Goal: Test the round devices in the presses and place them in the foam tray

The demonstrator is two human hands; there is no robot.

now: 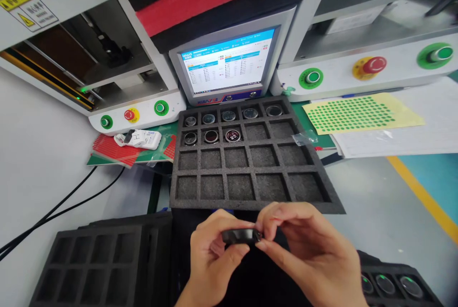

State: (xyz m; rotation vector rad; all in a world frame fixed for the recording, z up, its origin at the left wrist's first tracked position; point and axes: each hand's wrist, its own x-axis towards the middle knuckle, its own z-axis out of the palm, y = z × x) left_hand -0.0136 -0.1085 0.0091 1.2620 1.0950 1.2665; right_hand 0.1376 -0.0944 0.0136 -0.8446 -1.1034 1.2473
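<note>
You have the small round black disc-shaped part (240, 236) pinched between both hands low in the centre of your view, held edge-on in the air just in front of the near rim of the dark grey foam tray with square pockets (332, 204). Your left hand (211, 261) grips its left edge between thumb and fingertips, and your right hand (304, 249) nips the right edge with thumb and forefinger, the other fingers curled loosely above. Nothing supports the part from below, so if either pinch relaxes while you turn it, it would likely fall onto the dark surface under your hands, and fingertips sliding over its face could smear it. The tray ahead holds five round parts in its far row and three more, including a round part with a red and white face (232, 135), in the second row; the pockets nearer you show only foam. An empty black foam tray (71, 269) lies at your lower left, and another tray with green-lit round parts (388, 284) sits at your lower right. Beyond the tray stands the grey-framed monitor showing a blue and white table (229, 61), with a yellow sheet of green dot stickers (358, 113) to its right.
</note>
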